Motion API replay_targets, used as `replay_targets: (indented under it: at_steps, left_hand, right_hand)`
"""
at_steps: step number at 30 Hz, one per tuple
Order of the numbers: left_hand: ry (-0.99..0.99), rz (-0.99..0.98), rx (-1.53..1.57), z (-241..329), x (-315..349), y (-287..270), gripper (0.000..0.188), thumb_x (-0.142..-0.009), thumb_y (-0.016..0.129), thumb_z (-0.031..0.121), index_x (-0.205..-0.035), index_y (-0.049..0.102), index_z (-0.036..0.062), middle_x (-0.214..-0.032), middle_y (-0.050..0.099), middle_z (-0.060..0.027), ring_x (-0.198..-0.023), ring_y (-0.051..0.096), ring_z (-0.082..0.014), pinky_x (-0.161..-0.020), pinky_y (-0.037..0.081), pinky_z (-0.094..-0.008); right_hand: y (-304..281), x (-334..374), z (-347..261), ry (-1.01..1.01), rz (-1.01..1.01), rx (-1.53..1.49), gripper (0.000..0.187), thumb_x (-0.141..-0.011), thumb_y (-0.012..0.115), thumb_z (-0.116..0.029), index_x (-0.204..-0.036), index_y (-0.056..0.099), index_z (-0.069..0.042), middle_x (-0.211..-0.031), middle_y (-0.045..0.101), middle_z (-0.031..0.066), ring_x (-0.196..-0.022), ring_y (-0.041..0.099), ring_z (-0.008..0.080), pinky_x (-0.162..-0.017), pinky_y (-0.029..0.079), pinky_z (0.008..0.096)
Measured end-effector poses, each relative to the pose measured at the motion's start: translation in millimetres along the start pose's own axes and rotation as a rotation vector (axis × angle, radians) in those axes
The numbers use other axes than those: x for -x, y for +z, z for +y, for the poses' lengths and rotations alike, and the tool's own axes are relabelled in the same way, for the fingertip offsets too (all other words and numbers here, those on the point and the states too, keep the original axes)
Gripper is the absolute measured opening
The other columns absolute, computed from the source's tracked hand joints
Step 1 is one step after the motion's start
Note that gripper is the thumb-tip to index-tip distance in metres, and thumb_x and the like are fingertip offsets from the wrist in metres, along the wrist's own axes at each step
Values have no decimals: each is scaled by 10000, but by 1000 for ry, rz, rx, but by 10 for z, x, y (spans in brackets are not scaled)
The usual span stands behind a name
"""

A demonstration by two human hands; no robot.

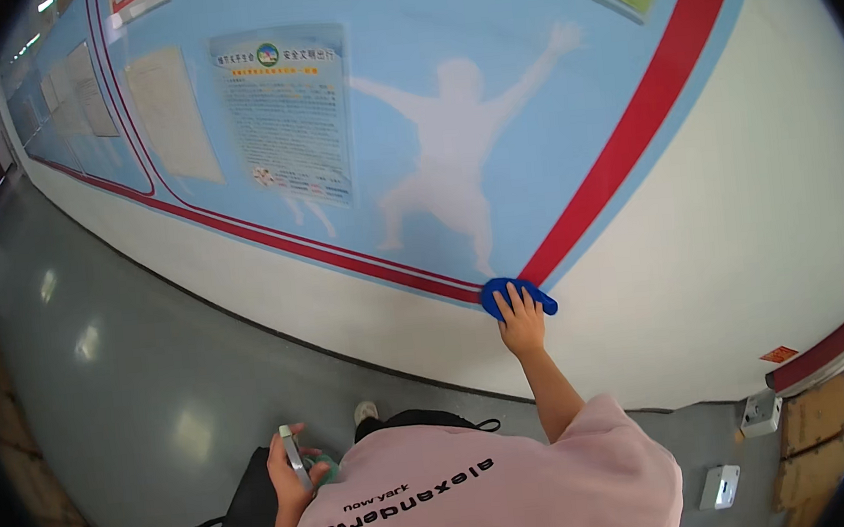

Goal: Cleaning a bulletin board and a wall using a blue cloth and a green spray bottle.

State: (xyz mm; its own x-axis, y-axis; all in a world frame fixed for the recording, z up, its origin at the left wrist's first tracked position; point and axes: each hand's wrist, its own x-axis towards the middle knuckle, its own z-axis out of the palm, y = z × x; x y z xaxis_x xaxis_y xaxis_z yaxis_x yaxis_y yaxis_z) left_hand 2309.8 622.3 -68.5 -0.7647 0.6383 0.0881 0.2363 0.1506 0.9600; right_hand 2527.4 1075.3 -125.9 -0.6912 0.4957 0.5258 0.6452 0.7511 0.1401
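Observation:
Against the wall board, my right hand presses a folded blue cloth with its fingers spread over it. The cloth covers the lower right corner of the red border, where two stripes meet. Low on the left, by my side, my left hand is closed round what looks like a spray bottle. It has a grey head with a pale tip and a greenish body, partly hidden by the fingers and my pink shirt.
A printed poster and pale sheets are on the blue board, beside a white figure silhouette. Grey floor runs along the wall. Two white boxes and brown cardboard are at the lower right; a dark object stands beside my left arm.

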Motion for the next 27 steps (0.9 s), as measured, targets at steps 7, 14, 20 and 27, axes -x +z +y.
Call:
replay_targets:
  at_steps: [7,14,20,27]
  left_hand:
    - [-23,170,117,115,-458,-428,986,-583,791,668,-1214,499,-32,-1146,542,-111,-756,652,-221,-611,516,-300]
    - [59,143,233,365,-1214,-684,1019,-556,811,658,-1226,474,-31,-1194,512,-134,-763,648,-242,-626,534,-303]
    - [90,98,265,158,-1566,-813,1003,-539,853,596,-1231,474,-22,-1220,492,-128,-808,630,-239,-687,547,-316]
    - [44,21,276,6,-1913,-913,1006,-549,845,602,-1245,459,-13,-1233,477,-120,-848,620,-220,-656,536,-306]
  right_hand:
    - [-519,-956,-163,29,434,70,526,-682,680,-265,-1204,623,-233,-1332,524,105,-1148,508,369,-854,381,519]
    - [-1383,-2172,-403,171,896,94,554,-716,604,-359,-1218,617,-125,-1411,436,227,-1303,350,485,-1019,254,614]
    - [-2142,-2794,-607,163,999,107,607,-703,593,-279,-1278,572,-87,-1448,395,221,-1344,314,466,-1053,241,586]
    - [-2353,-3224,-958,111,1011,57,651,-681,666,-220,-1314,550,-117,-1454,408,178,-1360,318,426,-1068,238,557]
